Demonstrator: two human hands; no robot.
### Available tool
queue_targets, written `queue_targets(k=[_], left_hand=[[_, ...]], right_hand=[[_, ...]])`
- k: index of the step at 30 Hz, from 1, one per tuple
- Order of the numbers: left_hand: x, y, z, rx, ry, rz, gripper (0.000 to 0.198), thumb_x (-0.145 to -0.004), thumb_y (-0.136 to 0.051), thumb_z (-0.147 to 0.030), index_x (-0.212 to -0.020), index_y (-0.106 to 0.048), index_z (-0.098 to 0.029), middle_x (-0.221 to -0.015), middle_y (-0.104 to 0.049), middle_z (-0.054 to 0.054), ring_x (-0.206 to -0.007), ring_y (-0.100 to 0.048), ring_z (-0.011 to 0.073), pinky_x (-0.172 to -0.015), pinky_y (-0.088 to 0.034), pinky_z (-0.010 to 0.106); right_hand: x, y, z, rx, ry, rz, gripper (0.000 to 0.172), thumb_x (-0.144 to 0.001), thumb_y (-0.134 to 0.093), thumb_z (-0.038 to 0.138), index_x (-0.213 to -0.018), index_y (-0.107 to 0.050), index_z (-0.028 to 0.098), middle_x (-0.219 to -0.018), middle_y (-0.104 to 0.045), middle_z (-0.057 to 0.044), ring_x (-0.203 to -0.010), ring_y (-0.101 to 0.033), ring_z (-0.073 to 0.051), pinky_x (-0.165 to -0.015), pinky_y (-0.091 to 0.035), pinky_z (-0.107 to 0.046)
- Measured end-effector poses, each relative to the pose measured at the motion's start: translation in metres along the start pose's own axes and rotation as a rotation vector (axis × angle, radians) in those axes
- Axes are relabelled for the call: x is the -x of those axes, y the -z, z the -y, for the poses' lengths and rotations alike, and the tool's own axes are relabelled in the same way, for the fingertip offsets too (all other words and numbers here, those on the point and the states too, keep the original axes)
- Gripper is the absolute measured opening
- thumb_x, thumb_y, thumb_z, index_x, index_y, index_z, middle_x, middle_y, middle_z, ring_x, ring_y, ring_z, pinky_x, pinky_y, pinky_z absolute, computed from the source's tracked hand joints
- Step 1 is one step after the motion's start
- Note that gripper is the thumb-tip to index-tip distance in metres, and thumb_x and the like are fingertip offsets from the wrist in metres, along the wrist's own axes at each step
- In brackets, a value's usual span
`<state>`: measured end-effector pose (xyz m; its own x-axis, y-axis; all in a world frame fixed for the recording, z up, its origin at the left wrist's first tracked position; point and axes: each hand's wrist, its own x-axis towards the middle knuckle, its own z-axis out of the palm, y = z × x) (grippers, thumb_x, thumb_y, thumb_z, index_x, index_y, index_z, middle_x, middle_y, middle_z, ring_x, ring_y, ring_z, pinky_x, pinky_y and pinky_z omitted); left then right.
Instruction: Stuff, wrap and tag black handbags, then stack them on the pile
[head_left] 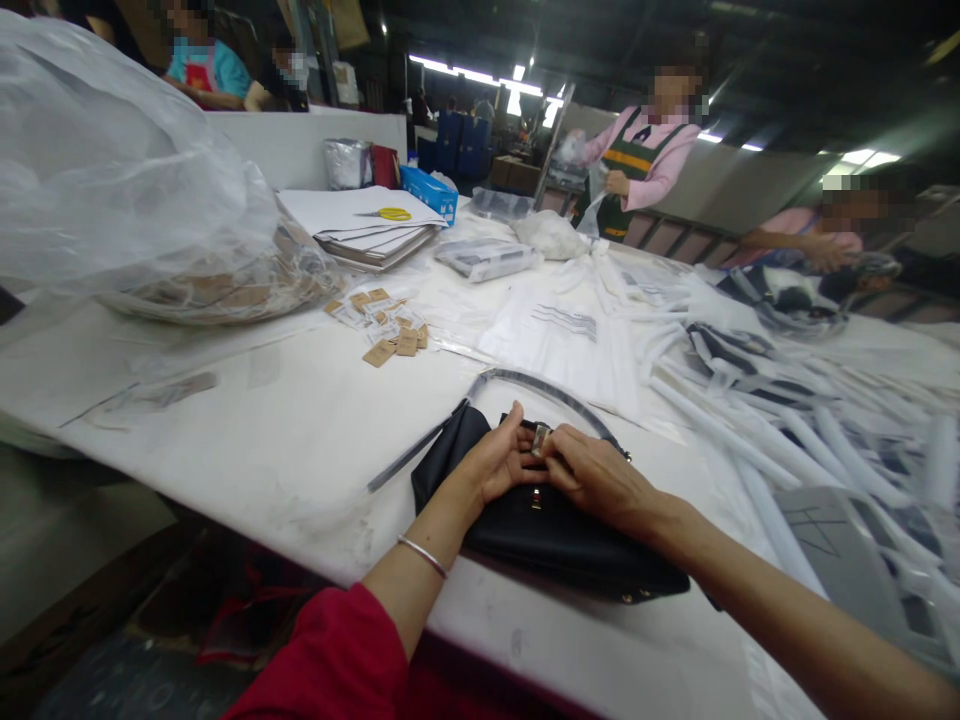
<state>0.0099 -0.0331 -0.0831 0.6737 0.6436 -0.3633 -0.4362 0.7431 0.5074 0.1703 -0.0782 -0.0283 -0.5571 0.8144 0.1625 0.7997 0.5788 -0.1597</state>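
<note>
A black handbag (577,545) lies on the white table in front of me, its wrapped strap (555,380) arching behind it. My right hand (592,470) is closed, with thumb and fingers pinching at a shiny metal clasp (539,440) on the bag's tab. Palm turned inward, my left hand (499,460) rests against the bag. Its thumb stands up and apart, while its fingers reach out beside the clasp. A small gold fitting (536,498) shows on the bag's front just below my fingers. The inner side of the tab is hidden by both hands.
Tan paper tags (390,325) lie beyond the bag, near a large clear plastic bag (127,170). Yellow scissors (394,214) rest on stacked sheets (360,225) beside a blue box (429,192). Wrapped straps (757,440) crowd the right side. Co-workers stand across the table.
</note>
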Motion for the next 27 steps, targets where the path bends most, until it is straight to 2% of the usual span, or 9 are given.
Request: queue_targets(k=[3, 7, 10, 14, 17, 22, 24, 27], left_hand=[[-0.003, -0.002, -0.001, -0.068, 0.061, -0.048, 0.056, -0.091, -0.044, -0.062, -0.078, -0.06, -0.011, -0.066, -0.064, 0.007, -0.06, -0.064, 0.0177, -0.064, -0.057, 0.035], [-0.005, -0.007, 0.002, -0.134, 0.006, -0.118, 0.028, -0.09, -0.054, -0.033, -0.072, -0.059, -0.013, -0.058, -0.061, 0.0, -0.05, -0.058, 0.0124, -0.059, -0.056, 0.029], [-0.004, -0.011, 0.005, -0.177, -0.016, -0.142, 0.023, -0.087, -0.049, -0.017, -0.068, -0.06, -0.011, -0.058, -0.064, 0.003, -0.051, -0.061, 0.0137, -0.058, -0.056, 0.028], [-0.001, -0.014, 0.009, -0.236, -0.022, -0.137, 0.026, -0.087, -0.048, -0.017, -0.068, -0.063, -0.007, -0.066, -0.07, 0.011, -0.054, -0.067, 0.0192, -0.054, -0.056, 0.031], [-0.001, -0.014, 0.01, -0.241, -0.055, -0.149, 0.026, -0.088, -0.05, -0.019, -0.069, -0.063, -0.008, -0.065, -0.069, 0.01, -0.054, -0.066, 0.018, -0.054, -0.056, 0.03], [-0.003, -0.011, 0.012, -0.22, -0.122, -0.182, 0.023, -0.081, -0.067, -0.025, -0.064, -0.06, -0.011, -0.06, -0.066, 0.005, -0.054, -0.063, 0.0126, -0.058, -0.055, 0.026], [-0.003, -0.009, 0.013, -0.223, -0.133, -0.177, 0.024, -0.075, -0.074, -0.024, -0.061, -0.059, -0.011, -0.058, -0.065, 0.004, -0.054, -0.062, 0.0127, -0.059, -0.056, 0.026], [-0.002, -0.008, 0.016, -0.242, -0.144, -0.15, 0.023, -0.07, -0.077, -0.021, -0.058, -0.06, -0.011, -0.057, -0.066, 0.004, -0.054, -0.063, 0.0139, -0.061, -0.057, 0.029]], right_hand=[[0.002, -0.003, 0.003, -0.057, -0.027, 0.031, 0.008, -0.09, -0.046, 0.014, -0.087, -0.051, 0.019, -0.081, -0.058, -0.002, -0.069, -0.057, -0.015, -0.064, -0.042, -0.026], [0.005, 0.001, 0.009, -0.102, -0.034, 0.051, 0.008, -0.089, -0.046, 0.014, -0.086, -0.051, 0.02, -0.082, -0.057, -0.002, -0.069, -0.056, -0.015, -0.063, -0.041, -0.026], [0.008, 0.004, 0.013, -0.15, -0.136, -0.05, 0.008, -0.091, -0.047, 0.017, -0.085, -0.051, 0.021, -0.081, -0.057, -0.001, -0.068, -0.055, -0.015, -0.064, -0.041, -0.026], [0.013, 0.004, 0.014, -0.182, -0.278, -0.203, 0.007, -0.09, -0.048, 0.019, -0.084, -0.05, 0.021, -0.079, -0.058, -0.001, -0.07, -0.056, -0.016, -0.065, -0.042, -0.027], [0.016, 0.002, 0.015, -0.151, -0.283, -0.155, 0.007, -0.09, -0.048, 0.019, -0.085, -0.051, 0.021, -0.081, -0.058, -0.001, -0.069, -0.056, -0.016, -0.064, -0.042, -0.027], [0.019, -0.003, 0.019, -0.023, -0.112, 0.049, 0.01, -0.09, -0.043, 0.016, -0.086, -0.051, 0.02, -0.082, -0.057, -0.003, -0.069, -0.056, -0.017, -0.063, -0.041, -0.029], [0.02, -0.005, 0.018, -0.037, -0.131, 0.022, 0.01, -0.091, -0.043, 0.017, -0.086, -0.051, 0.02, -0.082, -0.057, -0.003, -0.069, -0.056, -0.017, -0.065, -0.041, -0.029], [0.019, -0.007, 0.013, -0.084, -0.256, -0.099, 0.01, -0.092, -0.044, 0.02, -0.085, -0.051, 0.021, -0.082, -0.057, -0.002, -0.069, -0.056, -0.016, -0.065, -0.042, -0.029]])
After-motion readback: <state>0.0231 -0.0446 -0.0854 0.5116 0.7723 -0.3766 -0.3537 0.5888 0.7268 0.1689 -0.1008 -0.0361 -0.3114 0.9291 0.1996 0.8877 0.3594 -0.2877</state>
